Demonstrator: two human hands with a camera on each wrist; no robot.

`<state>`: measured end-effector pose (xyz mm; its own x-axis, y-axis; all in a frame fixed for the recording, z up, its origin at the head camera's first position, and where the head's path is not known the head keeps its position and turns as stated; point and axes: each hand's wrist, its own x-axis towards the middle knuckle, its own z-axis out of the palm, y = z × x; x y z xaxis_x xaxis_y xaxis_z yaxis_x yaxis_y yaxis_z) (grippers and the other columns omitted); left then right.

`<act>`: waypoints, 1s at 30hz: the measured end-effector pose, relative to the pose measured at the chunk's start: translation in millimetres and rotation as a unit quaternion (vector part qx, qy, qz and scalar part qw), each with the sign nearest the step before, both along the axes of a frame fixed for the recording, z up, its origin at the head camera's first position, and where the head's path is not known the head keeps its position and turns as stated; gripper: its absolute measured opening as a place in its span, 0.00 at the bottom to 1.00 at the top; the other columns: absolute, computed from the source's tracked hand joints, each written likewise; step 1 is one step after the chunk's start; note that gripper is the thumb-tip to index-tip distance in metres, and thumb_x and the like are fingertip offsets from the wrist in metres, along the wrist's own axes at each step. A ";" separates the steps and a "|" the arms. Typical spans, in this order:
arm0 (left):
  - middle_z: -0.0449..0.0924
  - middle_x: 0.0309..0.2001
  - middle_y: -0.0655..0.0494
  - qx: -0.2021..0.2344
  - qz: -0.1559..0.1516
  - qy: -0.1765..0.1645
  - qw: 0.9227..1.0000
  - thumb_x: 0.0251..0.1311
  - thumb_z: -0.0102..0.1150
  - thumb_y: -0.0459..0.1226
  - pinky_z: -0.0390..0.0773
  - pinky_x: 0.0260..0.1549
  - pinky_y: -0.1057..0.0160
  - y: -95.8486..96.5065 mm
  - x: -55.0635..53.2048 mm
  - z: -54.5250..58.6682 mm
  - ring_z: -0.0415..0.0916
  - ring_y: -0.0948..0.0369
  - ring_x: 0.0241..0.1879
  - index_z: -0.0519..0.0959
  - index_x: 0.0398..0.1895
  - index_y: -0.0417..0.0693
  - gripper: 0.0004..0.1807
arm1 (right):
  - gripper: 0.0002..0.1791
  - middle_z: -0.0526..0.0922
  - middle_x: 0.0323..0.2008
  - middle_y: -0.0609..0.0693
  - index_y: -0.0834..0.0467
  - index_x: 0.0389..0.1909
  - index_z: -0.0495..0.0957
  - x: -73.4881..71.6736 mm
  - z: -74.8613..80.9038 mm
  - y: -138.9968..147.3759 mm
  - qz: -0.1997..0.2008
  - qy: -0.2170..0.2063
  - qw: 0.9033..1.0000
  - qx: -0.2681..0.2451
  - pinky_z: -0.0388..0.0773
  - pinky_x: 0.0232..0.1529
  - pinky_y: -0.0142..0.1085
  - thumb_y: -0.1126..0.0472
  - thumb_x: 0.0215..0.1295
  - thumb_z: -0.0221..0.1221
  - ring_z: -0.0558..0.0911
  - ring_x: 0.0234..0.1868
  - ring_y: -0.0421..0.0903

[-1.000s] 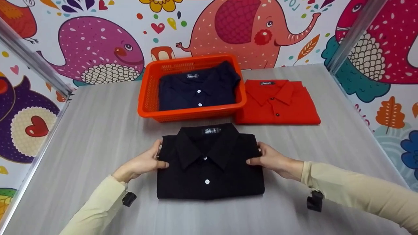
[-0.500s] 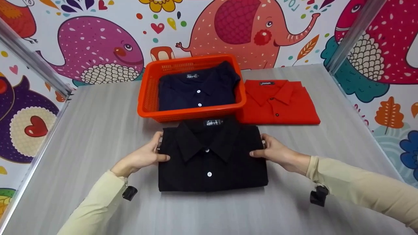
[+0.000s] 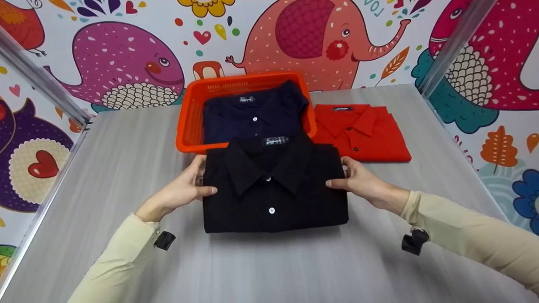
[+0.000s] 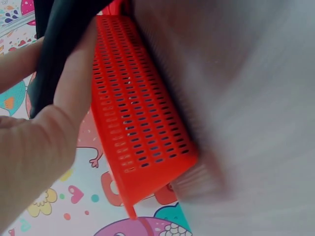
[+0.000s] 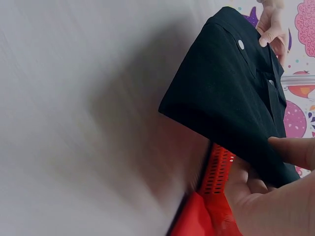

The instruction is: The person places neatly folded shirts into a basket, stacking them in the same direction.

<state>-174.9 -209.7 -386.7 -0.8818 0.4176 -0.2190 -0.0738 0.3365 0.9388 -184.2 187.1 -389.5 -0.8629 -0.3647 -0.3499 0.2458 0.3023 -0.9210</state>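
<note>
1. White wall panels (image 3: 227, 46), printed w/ multicoloured cartoon animals; bound the scene from approx. 9 through 12 to 3 o'clk.
2. Flat, pale grey, wood-grain tabletop (image 3: 126, 176); spans the area inside the panels.
3. Orange, rectangular, perforated plastic basket (image 3: 191, 115); on tabletop, approx. 11 o'clk from item 4.
4. Black, folded, collared cloth shirt (image 3: 273, 193); held above tabletop, its shadow below, tilted w/ collar toward 12 o'clk. Collar overlaps basket's near rim in head view; contact w/ rim cannot be told.
5. Navy, folded cloth shirt w/ white buttons (image 3: 236, 120); inside basket, collar toward 12 o'clk.
6. Red, folded, collared cloth shirt w/ dark buttons (image 3: 370, 141); on tabletop at approx. 2 o'clk from item 4, just beside basket; part hidden.
7. Bare L hand (image 3: 179, 191), cream sleeve; at 9 o'clk edge of item 4, pinching it btwn. thumb (upper face) & fingers (underside).
8. Bare R hand (image 3: 368, 185), cream sleeve; at 3 o'clk edge, same pinch, thumb above, fingers beneath.
9. Small, round, white button (image 3: 272, 210); on item 4's front, approx. 6 o'clk from collar.
</note>
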 end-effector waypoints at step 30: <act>0.74 0.52 0.38 -0.011 0.128 0.064 0.990 0.59 0.56 0.22 0.75 0.41 0.64 0.6 -63.0 30.6 0.74 0.54 0.44 0.56 0.69 0.40 0.35 | 0.29 0.68 0.60 0.64 0.67 0.67 0.56 -76.3 41.2 -22.6 -0.037 0.086 0.994 0.053 0.69 0.59 0.46 0.69 0.68 0.55 0.72 0.57 0.56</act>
